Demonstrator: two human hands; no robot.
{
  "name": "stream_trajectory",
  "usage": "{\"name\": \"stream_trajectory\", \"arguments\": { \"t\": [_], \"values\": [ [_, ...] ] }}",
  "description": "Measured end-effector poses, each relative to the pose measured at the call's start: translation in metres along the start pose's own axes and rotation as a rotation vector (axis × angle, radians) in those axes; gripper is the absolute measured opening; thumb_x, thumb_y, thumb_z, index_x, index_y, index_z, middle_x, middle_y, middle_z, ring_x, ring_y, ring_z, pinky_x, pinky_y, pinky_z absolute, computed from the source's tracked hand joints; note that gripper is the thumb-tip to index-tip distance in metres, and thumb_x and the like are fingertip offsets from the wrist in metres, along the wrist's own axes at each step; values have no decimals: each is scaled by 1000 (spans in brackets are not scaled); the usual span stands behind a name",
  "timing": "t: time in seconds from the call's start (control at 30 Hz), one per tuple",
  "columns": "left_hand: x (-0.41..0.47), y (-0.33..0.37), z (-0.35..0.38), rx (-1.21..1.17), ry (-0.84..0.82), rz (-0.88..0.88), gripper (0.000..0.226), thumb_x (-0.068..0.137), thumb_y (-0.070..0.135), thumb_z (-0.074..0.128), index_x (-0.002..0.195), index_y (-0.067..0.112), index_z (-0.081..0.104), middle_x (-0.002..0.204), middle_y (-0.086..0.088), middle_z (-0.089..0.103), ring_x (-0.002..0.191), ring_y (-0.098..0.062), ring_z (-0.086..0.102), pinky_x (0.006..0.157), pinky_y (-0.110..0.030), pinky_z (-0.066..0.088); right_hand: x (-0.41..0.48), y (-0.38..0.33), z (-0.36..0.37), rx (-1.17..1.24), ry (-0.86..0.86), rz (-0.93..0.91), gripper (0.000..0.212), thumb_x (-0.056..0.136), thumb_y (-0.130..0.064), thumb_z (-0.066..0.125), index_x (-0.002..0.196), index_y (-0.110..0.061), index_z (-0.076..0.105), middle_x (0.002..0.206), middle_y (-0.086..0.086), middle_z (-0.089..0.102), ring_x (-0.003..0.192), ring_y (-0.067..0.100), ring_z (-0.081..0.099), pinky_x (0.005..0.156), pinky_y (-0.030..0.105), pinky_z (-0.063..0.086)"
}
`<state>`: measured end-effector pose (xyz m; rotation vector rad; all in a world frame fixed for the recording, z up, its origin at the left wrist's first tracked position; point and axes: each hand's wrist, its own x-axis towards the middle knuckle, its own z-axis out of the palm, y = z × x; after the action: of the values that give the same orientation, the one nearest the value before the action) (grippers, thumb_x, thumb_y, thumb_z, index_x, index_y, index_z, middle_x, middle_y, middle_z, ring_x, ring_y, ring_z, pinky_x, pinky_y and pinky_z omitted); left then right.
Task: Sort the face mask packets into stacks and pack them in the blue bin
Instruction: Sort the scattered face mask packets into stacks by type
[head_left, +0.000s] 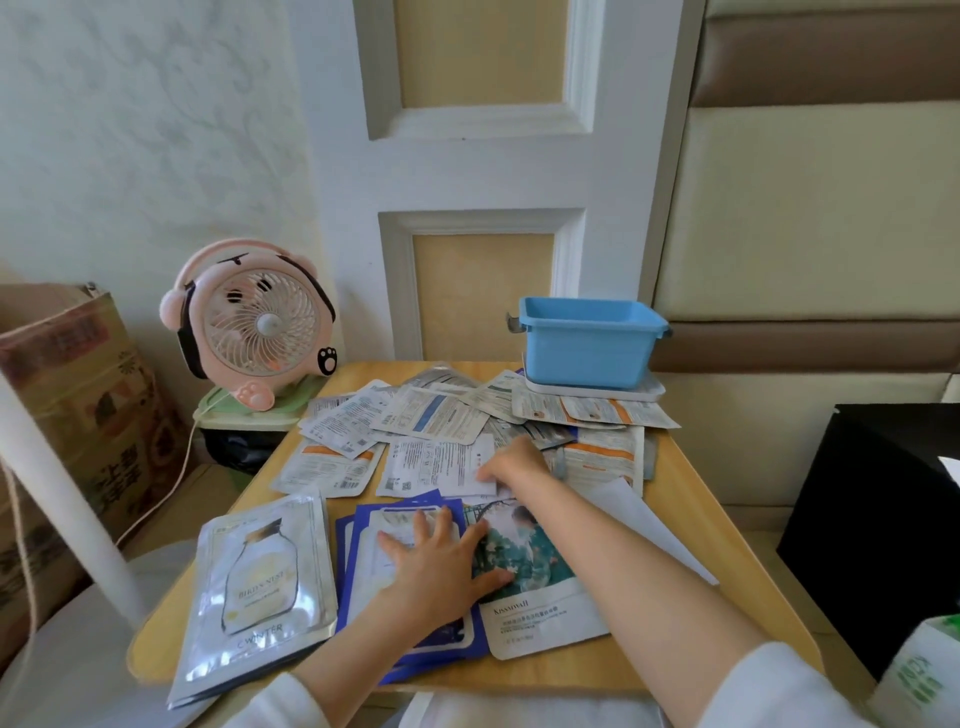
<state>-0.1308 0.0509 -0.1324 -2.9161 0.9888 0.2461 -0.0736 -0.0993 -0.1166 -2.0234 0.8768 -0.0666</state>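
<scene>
Blue bin (587, 353): I see it at the far right corner of the wooden table (748, 571), standing on a white lid (597, 391). Loose packets (436, 415), printed backs up, lie overlapping between the bin and the hands. Three groups lie along the near edge: silver packets (260, 582) at left, dark blue packets (358, 561) at centre and a green-picture packet (540, 597) at right.

Left hand (441, 566): fingers straight and spread, palm flat on the dark blue packets, thumb reaching onto the green-picture packet. It grips nothing.

Right hand (514, 460): reached forward, fingertips bent down onto a white packet (436, 467) in the loose pile. I cannot tell whether they pinch it.

Pink fan (260, 322): stands beyond the table's left corner.
</scene>
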Motion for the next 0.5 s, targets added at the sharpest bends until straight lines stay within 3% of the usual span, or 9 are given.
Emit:
{"name": "stream_trajectory", "arguments": {
  "t": [0.13, 0.2, 0.27, 0.3, 0.37, 0.43, 0.47, 0.5],
  "values": [
    [0, 1, -4, -6, -24, 7, 71, 86, 68, 33, 146, 35, 14, 155, -6, 8, 142, -35, 5, 104, -71, 11, -1, 4, 1, 19, -54, -6, 59, 77, -16, 74, 126, 0, 46, 125, 14, 57, 110, 31, 58, 85, 37, 53],
    [0, -1, -4, -138, 13, -11, 79, 83, 67, 44, 145, 26, 18, 151, -8, 14, 140, -33, 13, 106, -68, 15, -1, 3, -2, 264, -134, -18, 38, 78, -10, 72, 112, 1, 57, 104, 13, 66, 86, 23, 65, 65, 25, 55],
    [4, -7, -7, -425, 233, -81, 86, 77, 58, 61, 140, 13, 22, 141, -10, 22, 133, -27, 25, 112, -55, 23, -9, 0, -15, 548, -209, -34, 11, 82, -4, 65, 92, -3, 62, 80, 9, 65, 60, 15, 59, 40, 18, 44],
    [8, -10, -11, -542, 397, -101, 87, 76, 52, 66, 138, 8, 23, 137, -11, 24, 130, -26, 27, 114, -46, 24, -14, -2, -25, 641, -233, -62, 5, 82, -3, 63, 87, -4, 61, 77, 9, 64, 57, 15, 58, 38, 18, 41],
    [18, -17, -23, -595, 623, -126, 98, 73, 43, 74, 142, 3, 18, 139, -15, 24, 134, -29, 23, 114, -41, 18, -25, -8, -43, 712, -326, -166, 6, 82, -3, 61, 87, -4, 60, 80, 11, 65, 62, 17, 62, 43, 18, 44],
    [26, -21, -36, -590, 616, -143, 99, 73, 42, 74, 145, 7, 16, 148, -13, 24, 140, -29, 21, 115, -46, 5, -38, -15, -56, 676, -449, -279, 6, 83, -4, 60, 88, -6, 59, 85, 11, 66, 70, 18, 66, 53, 20, 51],
    [30, -22, -41, -576, 597, -118, 84, 77, 40, 71, 143, 12, 27, 146, -11, 35, 135, -27, 33, 115, -48, 4, -42, -16, -60, 644, -515, -336, 3, 84, -5, 60, 87, -7, 60, 86, 11, 66, 75, 19, 67, 60, 22, 53],
    [31, -21, -44, -581, 621, -71, 60, 83, 34, 68, 134, 14, 44, 134, -11, 52, 118, -27, 51, 115, -49, 15, -46, -16, -64, 617, -573, -394, 2, 86, -9, 60, 88, -8, 61, 88, 9, 67, 82, 20, 66, 69, 25, 55]
  ]
}}
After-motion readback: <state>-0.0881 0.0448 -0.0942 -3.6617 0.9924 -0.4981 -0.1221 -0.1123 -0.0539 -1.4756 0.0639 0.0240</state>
